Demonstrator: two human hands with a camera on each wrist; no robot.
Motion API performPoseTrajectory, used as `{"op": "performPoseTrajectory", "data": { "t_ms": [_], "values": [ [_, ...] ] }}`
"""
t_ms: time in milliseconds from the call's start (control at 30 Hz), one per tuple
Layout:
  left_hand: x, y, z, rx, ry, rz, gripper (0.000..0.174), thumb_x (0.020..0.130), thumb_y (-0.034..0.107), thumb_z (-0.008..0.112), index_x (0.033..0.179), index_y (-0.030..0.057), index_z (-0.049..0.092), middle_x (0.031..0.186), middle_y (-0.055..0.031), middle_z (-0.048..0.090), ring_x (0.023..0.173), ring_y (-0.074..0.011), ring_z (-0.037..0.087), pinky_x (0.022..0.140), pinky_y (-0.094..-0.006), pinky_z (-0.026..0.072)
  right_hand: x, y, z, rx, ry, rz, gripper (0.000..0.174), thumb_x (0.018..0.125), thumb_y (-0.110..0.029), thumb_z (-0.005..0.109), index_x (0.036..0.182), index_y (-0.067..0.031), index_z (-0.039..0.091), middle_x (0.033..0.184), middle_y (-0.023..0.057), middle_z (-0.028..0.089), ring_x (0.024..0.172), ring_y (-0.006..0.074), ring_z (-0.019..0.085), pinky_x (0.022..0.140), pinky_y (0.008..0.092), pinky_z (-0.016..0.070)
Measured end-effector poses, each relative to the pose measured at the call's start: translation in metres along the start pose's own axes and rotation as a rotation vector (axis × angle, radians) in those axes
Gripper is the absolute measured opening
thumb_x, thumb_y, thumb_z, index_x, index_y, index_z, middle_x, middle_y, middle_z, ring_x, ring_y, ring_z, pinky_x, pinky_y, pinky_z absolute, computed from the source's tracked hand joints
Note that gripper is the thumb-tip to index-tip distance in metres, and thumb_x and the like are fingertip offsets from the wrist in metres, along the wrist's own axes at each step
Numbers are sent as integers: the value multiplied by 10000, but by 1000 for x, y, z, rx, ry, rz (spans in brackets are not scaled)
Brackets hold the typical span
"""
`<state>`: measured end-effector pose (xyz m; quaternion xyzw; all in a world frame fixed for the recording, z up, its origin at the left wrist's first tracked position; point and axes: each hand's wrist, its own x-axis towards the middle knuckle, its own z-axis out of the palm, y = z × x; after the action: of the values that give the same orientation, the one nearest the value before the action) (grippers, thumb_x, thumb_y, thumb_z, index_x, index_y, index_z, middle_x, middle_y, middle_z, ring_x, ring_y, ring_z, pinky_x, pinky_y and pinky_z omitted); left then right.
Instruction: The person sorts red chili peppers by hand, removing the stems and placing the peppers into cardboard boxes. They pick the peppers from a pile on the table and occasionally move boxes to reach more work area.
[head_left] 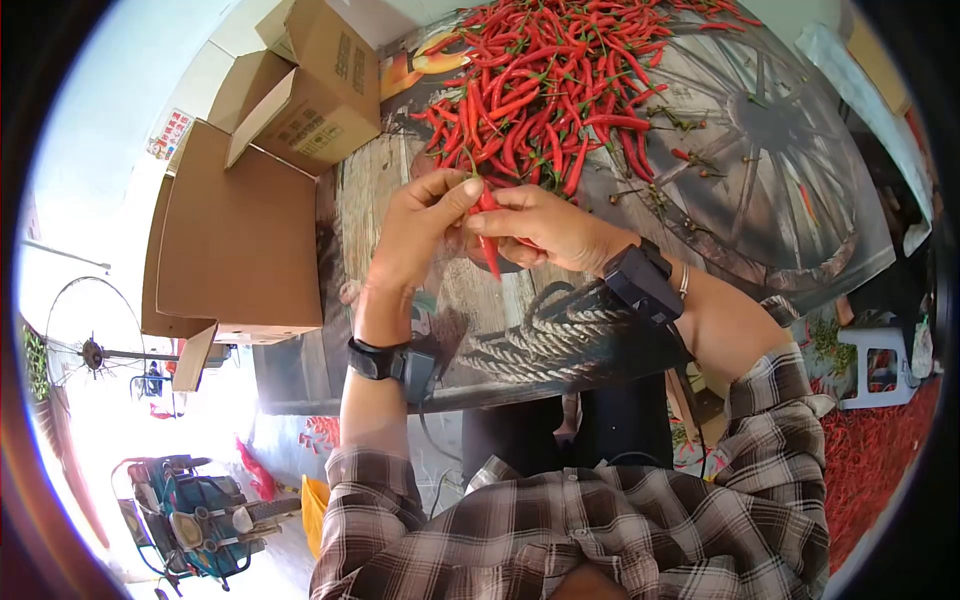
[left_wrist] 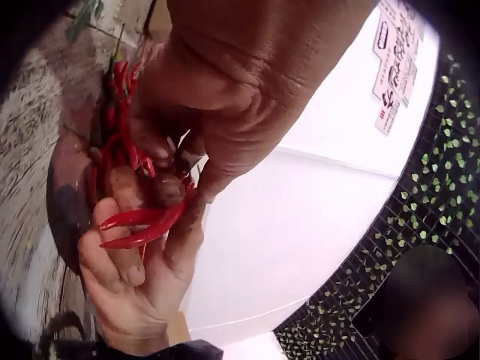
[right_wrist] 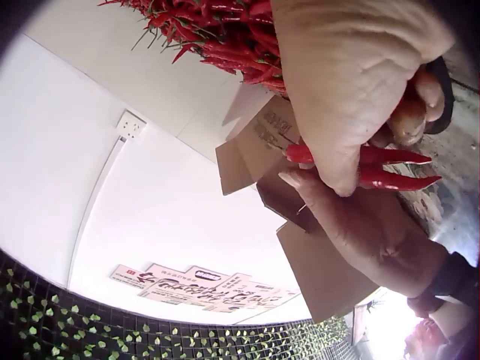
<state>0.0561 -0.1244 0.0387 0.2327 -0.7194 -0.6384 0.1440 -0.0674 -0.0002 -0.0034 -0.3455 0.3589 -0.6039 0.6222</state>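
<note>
Both hands meet over the table, just in front of a large heap of red chilies. The left hand pinches the stem end of a red chili between thumb and fingers. From the other side the right hand grips red chilies, its fingertips at the same chili. In the left wrist view two chilies stick out between the two hands. The right wrist view shows two chili tips pointing past the right hand's thumb.
An open cardboard box stands on the left beside the heap. Loose stems and bits lie on the patterned table to the right. A stool and many chilies are on the floor at the right.
</note>
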Motion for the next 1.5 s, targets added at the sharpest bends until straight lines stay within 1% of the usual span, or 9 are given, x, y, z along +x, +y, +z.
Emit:
{"op": "performPoseTrajectory", "data": {
  "t_ms": [200,367,633,767,833,1033,1233,1333,1500],
  "values": [
    [3,-6,-5,-108,3,3,182,842,210,677,829,29,658,674,28,551,571,-47,481,499,-208,364,0,0,-3,4,34,16,200,914,-244,563,906,-44,570,633,1,526,407,29,373,357,190,243],
    [0,2,9,806,432,741,135,826,100,670,849,-31,646,709,-8,521,667,-92,481,573,-239,379,-1,-3,-1,32,126,15,198,891,-261,583,829,-74,559,587,-38,466,375,31,333,351,211,188],
    [-1,5,0,-35,149,2,154,801,168,715,877,37,684,648,50,542,576,-31,434,529,-180,327,-1,0,-1,-46,46,47,187,909,-234,554,911,-48,576,619,-16,531,375,29,375,329,203,233],
    [1,-2,0,-86,131,85,132,801,149,710,855,33,678,685,51,547,601,-39,455,533,-200,354,-1,0,-1,-117,23,63,181,915,-231,543,898,-55,583,614,-30,526,377,21,377,327,200,238],
    [1,-3,3,344,231,492,91,810,98,694,825,15,660,703,34,533,590,-63,433,531,-214,351,-1,0,-3,-120,46,71,192,901,-267,560,868,-79,582,601,-37,510,387,22,374,341,201,228],
    [6,-2,-16,687,520,719,96,827,60,655,820,-32,627,696,-27,498,627,-88,440,597,-221,378,-1,-3,-2,4,71,14,216,894,-275,562,799,-82,574,576,-27,502,379,37,374,344,206,227],
    [19,-33,-64,1052,432,614,300,798,177,633,1050,13,632,932,-151,597,835,-296,570,737,-361,442,3,2,-12,226,8,-71,202,924,-243,512,843,-65,561,563,-4,496,386,68,386,350,223,237],
    [8,-16,-42,855,224,289,365,779,186,643,1100,17,611,1007,-174,593,902,-323,567,775,-381,442,4,3,-13,262,34,-79,194,930,-242,500,886,-61,553,563,2,490,401,74,390,366,227,247],
    [11,-24,-35,1022,238,216,357,791,188,632,1094,3,596,975,-192,576,911,-360,558,773,-408,440,2,2,-16,324,-32,-88,207,925,-247,505,896,-48,555,574,0,495,416,72,390,381,229,253]
  ]
}}
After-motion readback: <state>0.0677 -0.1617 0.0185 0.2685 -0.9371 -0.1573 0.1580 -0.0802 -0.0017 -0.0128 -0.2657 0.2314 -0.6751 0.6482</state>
